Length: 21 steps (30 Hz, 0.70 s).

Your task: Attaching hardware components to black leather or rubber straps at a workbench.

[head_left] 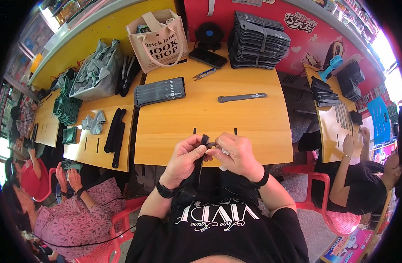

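At the near edge of the wooden table (174, 127), my two hands meet over a narrow dark fabric strap (204, 140). My left hand (183, 158) pinches it between thumb and fingers, and its thin tail hangs below. Closed on the same strap from the other side is my right hand (238, 155). Something small and white shows at the right fingers; its kind is unclear. A single flat grey strap (240, 98) lies farther away on the right. To the left is a neat stack of grey straps (159, 92).
At the back stand a cream tote bag (150, 48), a dark fan (209, 35) and a tall tied bundle of straps (258, 41). Thread snips (204, 74) lie near a phone (208, 58). Co-workers sit at tables on both sides; a bin of grey cloth (93, 90) is left.
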Motion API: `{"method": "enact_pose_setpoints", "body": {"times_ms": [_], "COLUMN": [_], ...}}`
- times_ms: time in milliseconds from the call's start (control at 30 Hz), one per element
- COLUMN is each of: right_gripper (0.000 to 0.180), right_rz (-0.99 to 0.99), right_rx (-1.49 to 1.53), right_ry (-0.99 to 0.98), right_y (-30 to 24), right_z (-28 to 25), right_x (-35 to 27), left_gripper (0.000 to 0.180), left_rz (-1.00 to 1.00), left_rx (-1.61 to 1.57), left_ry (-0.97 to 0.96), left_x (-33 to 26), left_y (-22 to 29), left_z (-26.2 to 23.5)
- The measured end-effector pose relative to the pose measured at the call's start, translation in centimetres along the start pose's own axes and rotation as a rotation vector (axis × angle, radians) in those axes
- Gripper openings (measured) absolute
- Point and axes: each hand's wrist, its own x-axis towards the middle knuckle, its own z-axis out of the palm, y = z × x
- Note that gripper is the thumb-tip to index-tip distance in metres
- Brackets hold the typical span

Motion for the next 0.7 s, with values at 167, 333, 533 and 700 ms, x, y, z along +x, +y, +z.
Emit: {"method": "enact_pose_setpoints", "body": {"times_ms": [167,333,533,700], "right_gripper": [0.033,0.033,0.034,0.03], "right_rz": [-0.166,-0.231,-0.223,-0.315], "right_rx": [-0.16,-0.064,-0.171,-0.227], "right_ry": [-0.028,0.042,0.315,0.295], "right_y": [-0.2,0.0,0.4,-0.8], "right_z": [-1.2,-0.5,2.2,1.8], "right_x": [1.1,0.9,-0.3,-1.1], "left_gripper": [0.024,0.023,0.017,0.024], "left_rz": [-0.14,-0.114,-0.046,0.143], "left_rx": [-0.05,-0.109,-0.213,-0.158], "left_ry": [-0.212,-0.231,0.045,0.138], "left_x": [0.0,0.2,0.1,0.5], "left_y": [0.7,0.3,-0.8,0.5], "left_z": [0.0,-0.4,0.8,0.8]}}
